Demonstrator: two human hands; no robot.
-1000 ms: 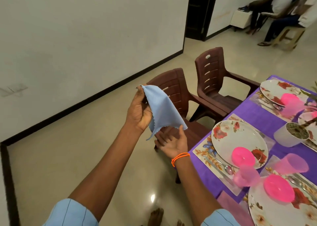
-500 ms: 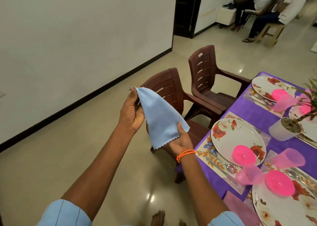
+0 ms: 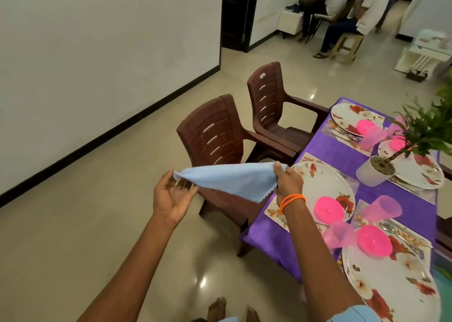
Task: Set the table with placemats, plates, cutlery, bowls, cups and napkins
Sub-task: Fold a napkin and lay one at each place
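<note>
A light blue napkin (image 3: 227, 178) is stretched almost level between my hands, over the seat of the nearer brown chair (image 3: 215, 136). My left hand (image 3: 173, 197), palm up, pinches its left corner at the fingertips. My right hand (image 3: 288, 182), with an orange band at the wrist, grips the right corner just above the table's edge. On the purple tablecloth (image 3: 330, 150) lie placemats with floral plates (image 3: 325, 182), pink bowls (image 3: 329, 209), pink cups (image 3: 381, 208) and cutlery (image 3: 401, 231).
A second brown chair (image 3: 269, 96) stands further along the table. A white pot with a green plant (image 3: 374, 172) sits mid-table. People sit on chairs (image 3: 342, 23) at the far end of the room. My bare feet (image 3: 217, 307) are on the tiled floor.
The napkin hung upright from my raised left hand; now both hands have dropped and pulled apart, spreading it flat and moving it right toward the table.
</note>
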